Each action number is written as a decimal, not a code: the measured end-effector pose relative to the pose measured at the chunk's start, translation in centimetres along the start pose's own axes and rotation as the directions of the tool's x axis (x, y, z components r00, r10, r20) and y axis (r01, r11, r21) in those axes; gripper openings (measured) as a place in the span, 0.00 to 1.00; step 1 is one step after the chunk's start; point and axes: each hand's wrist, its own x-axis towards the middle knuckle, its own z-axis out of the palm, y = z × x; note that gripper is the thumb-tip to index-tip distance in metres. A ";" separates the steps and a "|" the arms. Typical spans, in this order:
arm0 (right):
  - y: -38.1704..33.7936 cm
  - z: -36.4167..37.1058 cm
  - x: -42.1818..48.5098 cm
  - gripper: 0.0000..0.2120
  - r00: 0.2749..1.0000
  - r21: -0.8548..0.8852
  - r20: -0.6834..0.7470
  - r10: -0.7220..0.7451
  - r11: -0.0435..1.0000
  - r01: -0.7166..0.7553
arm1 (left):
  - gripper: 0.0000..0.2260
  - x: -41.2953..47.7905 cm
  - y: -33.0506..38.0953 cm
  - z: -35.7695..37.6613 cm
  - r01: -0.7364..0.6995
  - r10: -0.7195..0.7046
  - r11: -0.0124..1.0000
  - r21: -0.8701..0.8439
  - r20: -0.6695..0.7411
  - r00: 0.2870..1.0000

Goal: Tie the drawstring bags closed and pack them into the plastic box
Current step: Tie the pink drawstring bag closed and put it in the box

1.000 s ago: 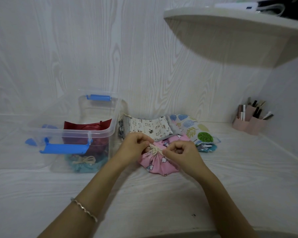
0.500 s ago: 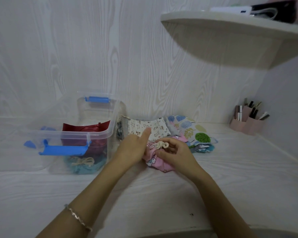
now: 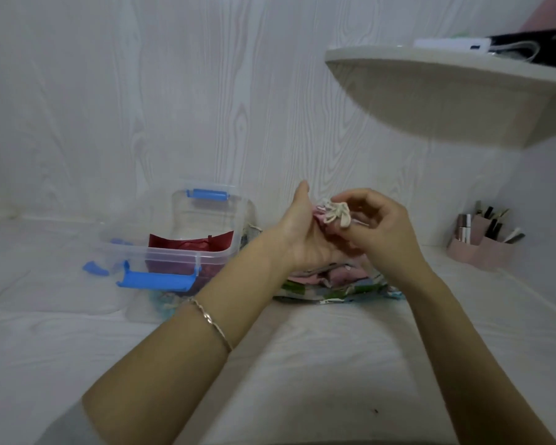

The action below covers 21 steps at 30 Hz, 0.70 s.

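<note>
While right hand (image 3: 381, 231) is pinching cream cord (image 3: 334, 213), left hand (image 3: 302, 234) is gripping pink drawstring bag (image 3: 319, 217): soft, light cloth, probably handling best by gathered neck.

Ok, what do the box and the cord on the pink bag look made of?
Box: clear, glossy hard plastic; the red bag inside shows through. Clips: blue, opaque plastic. Cord: off-white, matte, bends in soft loops; likely cotton.
</note>
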 end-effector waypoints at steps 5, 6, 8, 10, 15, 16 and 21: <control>-3.1 1.4 3.3 0.12 0.992 0.000 0.005 -0.123 0.992 0.123 | 0.43 -1.7 5.6 1.1 -0.141 0.147 0.984 0.105 -0.048 0.988; -3.5 2.1 4.0 0.12 0.991 0.009 0.014 -0.132 0.991 0.132 | 0.43 -2.3 6.7 0.6 -0.163 0.173 0.978 0.127 -0.068 0.983; -3.9 3.8 5.6 0.13 0.990 0.020 0.044 -0.135 0.991 0.135 | 0.42 -3.4 8.8 -0.7 -0.202 0.223 0.967 0.156 -0.127 0.967; -3.8 5.8 7.1 0.13 0.988 0.024 0.099 -0.122 0.992 0.121 | 0.40 -4.5 10.6 -2.7 -0.219 0.258 0.956 0.196 -0.204 0.944; -1.7 11.4 10.1 0.12 0.958 -0.031 0.288 0.002 0.999 0.007 | 0.27 -6.5 12.7 -8.7 -0.109 0.226 0.947 0.303 -0.385 0.895; -1.2 12.3 10.4 0.12 0.944 -0.066 0.329 0.026 0.998 -0.005 | 0.23 -6.6 12.8 -9.9 -0.059 0.195 0.946 0.319 -0.414 0.889; 0.8 14.9 11.9 0.12 0.867 -0.208 0.481 0.130 0.978 -0.031 | 0.14 -6.6 13.0 -13.4 0.067 0.071 0.961 0.268 -0.473 0.878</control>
